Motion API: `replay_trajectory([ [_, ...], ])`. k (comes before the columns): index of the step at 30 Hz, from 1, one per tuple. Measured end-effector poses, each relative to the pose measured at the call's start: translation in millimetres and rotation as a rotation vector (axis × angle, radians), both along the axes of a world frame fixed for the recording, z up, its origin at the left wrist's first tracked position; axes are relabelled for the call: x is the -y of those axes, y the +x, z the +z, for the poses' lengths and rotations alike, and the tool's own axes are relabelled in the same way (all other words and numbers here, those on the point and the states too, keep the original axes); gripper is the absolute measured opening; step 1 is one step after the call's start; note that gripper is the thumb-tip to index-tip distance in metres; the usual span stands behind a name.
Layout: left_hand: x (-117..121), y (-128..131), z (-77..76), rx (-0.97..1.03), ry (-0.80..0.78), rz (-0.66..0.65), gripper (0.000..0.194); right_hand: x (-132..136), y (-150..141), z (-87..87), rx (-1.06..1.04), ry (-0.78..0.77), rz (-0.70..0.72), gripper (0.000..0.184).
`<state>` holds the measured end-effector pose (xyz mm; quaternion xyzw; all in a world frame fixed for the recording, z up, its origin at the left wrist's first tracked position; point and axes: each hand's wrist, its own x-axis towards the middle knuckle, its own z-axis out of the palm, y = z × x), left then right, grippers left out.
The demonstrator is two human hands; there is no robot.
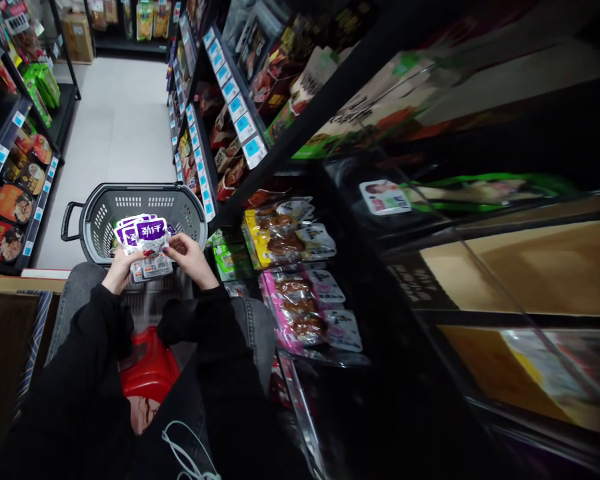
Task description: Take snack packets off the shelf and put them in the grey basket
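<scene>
Left hand [120, 270], head view: closed around the lower left of the purple-and-white packets [151, 230] | right hand [193, 260]: right edge of packets pinched by thumb and fingers | packets: held fanned at the near side of the grey basket [180, 207] | right shelf: yellow packs [285, 240] and pink packs [305, 310] laid side by side
</scene>
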<state>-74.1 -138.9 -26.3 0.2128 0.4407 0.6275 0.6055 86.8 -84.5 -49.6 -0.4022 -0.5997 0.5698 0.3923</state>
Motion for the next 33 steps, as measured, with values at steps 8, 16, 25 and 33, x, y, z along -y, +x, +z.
replay_trajectory([
  [8, 1, 0, -0.2, 0.031, -0.02, 0.019, 0.07, 12, 8, 14.8, -0.104, -0.018, -0.186, 0.035],
  [16, -1, -2, -0.4, 0.029, -0.024, 0.044, 0.067, 23, 19, 40.5, -0.336, -0.076, -0.213, 0.031],
  [25, 0, 0, 4.1, 0.003, -0.051, 0.032, 0.054, 26, 19, 36.1, -0.945, -0.476, 0.026, 0.03],
  [33, -2, -3, 0.0, 0.011, -0.05, 0.057, 0.053, -2, 72, -4.7, 0.205, -0.175, -0.199, 0.025],
])
